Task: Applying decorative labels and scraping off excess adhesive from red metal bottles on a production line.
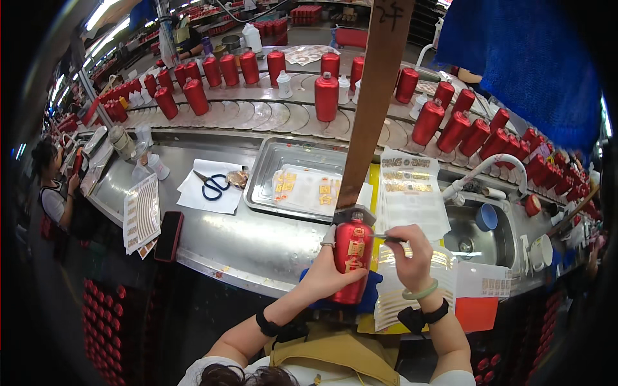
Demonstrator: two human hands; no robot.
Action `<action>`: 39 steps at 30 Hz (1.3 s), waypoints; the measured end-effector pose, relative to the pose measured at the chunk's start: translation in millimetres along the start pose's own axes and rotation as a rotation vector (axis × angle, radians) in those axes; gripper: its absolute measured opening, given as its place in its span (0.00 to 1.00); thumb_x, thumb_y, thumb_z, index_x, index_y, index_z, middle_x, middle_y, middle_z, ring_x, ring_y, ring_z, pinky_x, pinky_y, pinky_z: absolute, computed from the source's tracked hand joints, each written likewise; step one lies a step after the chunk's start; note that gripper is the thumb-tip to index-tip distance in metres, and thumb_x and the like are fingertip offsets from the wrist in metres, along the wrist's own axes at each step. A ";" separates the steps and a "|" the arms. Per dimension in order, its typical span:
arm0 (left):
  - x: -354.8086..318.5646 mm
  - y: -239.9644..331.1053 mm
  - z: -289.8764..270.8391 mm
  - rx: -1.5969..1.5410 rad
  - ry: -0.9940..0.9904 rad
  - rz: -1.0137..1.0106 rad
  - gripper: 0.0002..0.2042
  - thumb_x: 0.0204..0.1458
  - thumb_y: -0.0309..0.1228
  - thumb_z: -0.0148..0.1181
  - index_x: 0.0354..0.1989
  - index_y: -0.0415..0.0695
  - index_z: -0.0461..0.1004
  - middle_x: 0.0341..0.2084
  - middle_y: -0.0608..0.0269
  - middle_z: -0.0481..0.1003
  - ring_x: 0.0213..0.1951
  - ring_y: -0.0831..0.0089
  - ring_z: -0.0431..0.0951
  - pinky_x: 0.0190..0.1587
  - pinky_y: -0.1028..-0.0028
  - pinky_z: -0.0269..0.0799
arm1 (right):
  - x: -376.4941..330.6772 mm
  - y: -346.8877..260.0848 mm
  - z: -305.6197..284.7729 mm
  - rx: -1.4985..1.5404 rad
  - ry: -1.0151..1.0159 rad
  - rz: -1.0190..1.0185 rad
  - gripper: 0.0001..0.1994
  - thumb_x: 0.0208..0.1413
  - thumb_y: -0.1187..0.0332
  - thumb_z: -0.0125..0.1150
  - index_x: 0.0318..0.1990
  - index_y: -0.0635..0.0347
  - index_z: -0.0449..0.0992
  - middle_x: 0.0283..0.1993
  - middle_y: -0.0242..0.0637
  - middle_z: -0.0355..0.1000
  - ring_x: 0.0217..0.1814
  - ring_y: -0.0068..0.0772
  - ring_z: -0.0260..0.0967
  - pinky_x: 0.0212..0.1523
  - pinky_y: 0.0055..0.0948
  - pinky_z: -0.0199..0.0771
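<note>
A glossy red bottle [351,289] with gold characters down its front leans slightly in front of me, its neck toward the wooden post. My left hand [329,275] is wrapped round its left side, the thumb across the lower front. From the right, my right hand [411,254] pinches a slim, dark, pointed tool [386,238], its tip close to the bottle's upper right side. Whether the tip touches the bottle I cannot tell. Beneath the bottle lies a blue cloth [371,296]. Sheets with gold strips [418,276] lie under my right hand.
A wooden post [373,109] rises just beyond the bottle. Left of it are a metal tray [257,198] with decal sheets, scissors [212,186] and a phone [169,236]. To the right is a sink [467,235] with a curved tap. Several red bottles [326,98] stand on the conveyor [257,116] behind.
</note>
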State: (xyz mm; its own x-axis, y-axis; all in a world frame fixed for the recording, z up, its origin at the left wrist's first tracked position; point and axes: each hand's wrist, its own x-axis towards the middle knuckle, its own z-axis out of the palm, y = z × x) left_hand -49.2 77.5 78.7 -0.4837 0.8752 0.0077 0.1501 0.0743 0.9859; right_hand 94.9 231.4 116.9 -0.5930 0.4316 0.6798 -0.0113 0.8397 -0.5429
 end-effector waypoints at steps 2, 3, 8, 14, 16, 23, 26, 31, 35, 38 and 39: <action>3.9 -19.2 -10.3 -0.229 -0.082 -0.046 0.44 0.57 0.35 0.69 0.75 0.34 0.47 0.60 0.46 0.70 0.60 0.63 0.74 0.61 0.64 0.71 | -2.5 4.0 4.3 -0.115 -0.107 -0.159 0.13 0.46 0.80 0.69 0.40 0.55 0.82 0.42 0.31 0.81 0.42 0.38 0.75 0.43 0.36 0.72; 5.1 -25.4 -16.6 -0.458 -0.169 -0.099 0.42 0.62 0.33 0.65 0.77 0.35 0.45 0.62 0.49 0.69 0.61 0.66 0.72 0.63 0.65 0.69 | -10.9 1.1 5.4 -0.145 -0.143 -0.203 0.13 0.46 0.79 0.68 0.41 0.54 0.82 0.44 0.31 0.81 0.42 0.36 0.74 0.44 0.34 0.72; 7.2 -22.2 -21.5 -0.525 -0.122 -0.169 0.28 0.74 0.41 0.44 0.75 0.37 0.54 0.67 0.59 0.66 0.68 0.73 0.63 0.71 0.70 0.57 | -27.1 -27.9 -2.6 0.012 -0.516 -0.419 0.11 0.49 0.73 0.71 0.42 0.54 0.81 0.42 0.33 0.80 0.42 0.36 0.75 0.43 0.35 0.73; -1.1 -12.8 -23.3 -0.489 -0.082 -0.298 0.28 0.74 0.48 0.38 0.73 0.41 0.60 0.60 0.63 0.72 0.58 0.77 0.71 0.60 0.74 0.67 | 55.0 -5.9 23.6 -0.316 -0.334 -0.187 0.15 0.48 0.69 0.70 0.46 0.48 0.79 0.38 0.30 0.75 0.38 0.35 0.71 0.43 0.32 0.73; -2.8 -15.1 -21.9 -0.531 -0.052 -0.275 0.29 0.74 0.50 0.37 0.72 0.41 0.61 0.59 0.63 0.73 0.56 0.78 0.73 0.59 0.74 0.68 | 65.6 -2.7 15.4 -0.542 -0.347 -0.496 0.17 0.46 0.69 0.67 0.47 0.48 0.79 0.39 0.27 0.74 0.37 0.33 0.69 0.42 0.32 0.73; 9.3 -18.6 -29.1 -0.514 -0.118 -0.330 0.37 0.71 0.59 0.35 0.74 0.37 0.58 0.68 0.49 0.66 0.67 0.61 0.67 0.70 0.63 0.60 | -21.9 -43.9 29.0 0.016 -0.599 -0.432 0.15 0.50 0.67 0.64 0.47 0.50 0.79 0.38 0.29 0.70 0.43 0.31 0.71 0.45 0.37 0.76; 6.3 -9.7 -27.0 -0.457 -0.069 -0.268 0.33 0.72 0.55 0.39 0.72 0.39 0.61 0.61 0.56 0.73 0.60 0.69 0.74 0.62 0.68 0.68 | 23.2 2.7 18.3 -0.283 -0.198 -0.038 0.13 0.55 0.67 0.68 0.48 0.55 0.79 0.39 0.38 0.78 0.39 0.45 0.76 0.40 0.42 0.76; 10.7 -7.0 -14.1 -0.443 -0.085 -0.156 0.30 0.70 0.39 0.52 0.75 0.37 0.53 0.65 0.55 0.68 0.65 0.69 0.69 0.66 0.69 0.66 | 12.8 18.6 14.4 0.084 0.142 0.369 0.11 0.63 0.71 0.64 0.50 0.62 0.73 0.38 0.42 0.77 0.35 0.33 0.76 0.35 0.31 0.74; 7.6 -4.6 -7.7 -0.434 -0.107 -0.103 0.34 0.67 0.30 0.59 0.76 0.36 0.48 0.66 0.52 0.66 0.66 0.67 0.68 0.67 0.66 0.65 | -23.9 -6.8 30.2 0.303 0.076 0.565 0.13 0.63 0.71 0.65 0.51 0.65 0.70 0.37 0.44 0.76 0.34 0.35 0.77 0.35 0.31 0.76; 2.7 -4.9 -6.9 -0.401 -0.109 -0.099 0.33 0.67 0.30 0.58 0.75 0.34 0.49 0.66 0.51 0.66 0.65 0.67 0.69 0.67 0.66 0.66 | -36.6 -7.2 35.4 0.133 0.135 0.449 0.14 0.62 0.71 0.66 0.51 0.64 0.70 0.38 0.47 0.77 0.36 0.46 0.79 0.36 0.35 0.77; 1.2 -5.1 -7.3 -0.393 -0.103 -0.091 0.33 0.67 0.30 0.58 0.75 0.34 0.49 0.66 0.51 0.66 0.65 0.68 0.69 0.66 0.66 0.66 | -37.2 -10.7 36.4 0.140 0.128 0.455 0.14 0.62 0.71 0.66 0.51 0.64 0.70 0.38 0.47 0.77 0.36 0.46 0.79 0.36 0.35 0.77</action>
State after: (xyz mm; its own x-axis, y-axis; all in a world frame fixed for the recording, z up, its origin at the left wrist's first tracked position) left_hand -56.8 74.7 74.9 -0.3878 0.9183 -0.0796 -0.2392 -0.0169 0.9708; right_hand 87.8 194.3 79.5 -0.4597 0.7884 0.4088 0.1123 0.5082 -0.8539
